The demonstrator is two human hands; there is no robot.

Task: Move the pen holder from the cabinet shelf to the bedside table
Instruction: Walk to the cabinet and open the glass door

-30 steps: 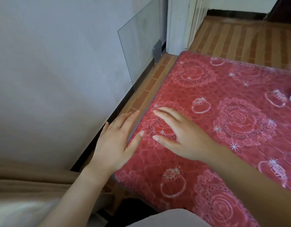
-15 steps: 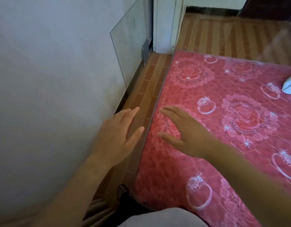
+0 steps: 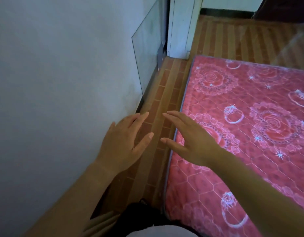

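Neither hand has hold of anything in the head view: the left hand (image 3: 123,142) and the right hand (image 3: 190,141) are held out flat, palms down, fingers spread and loose, with thumbs pointing toward each other across a narrow gap. Below that gap runs a strip of brick-patterned floor (image 3: 166,93). Under and to the right of the right hand lies a red mattress (image 3: 250,117) printed with roses and rings, its edge passing just beneath the right thumb. Left of the left hand stands a pale wall (image 3: 53,82). Ahead of the fingertips, a glass pane (image 3: 147,53) leans against that wall, and beyond it is a white door frame (image 3: 180,28). No pen holder, cabinet shelf or bedside table is in view, and no container shows.
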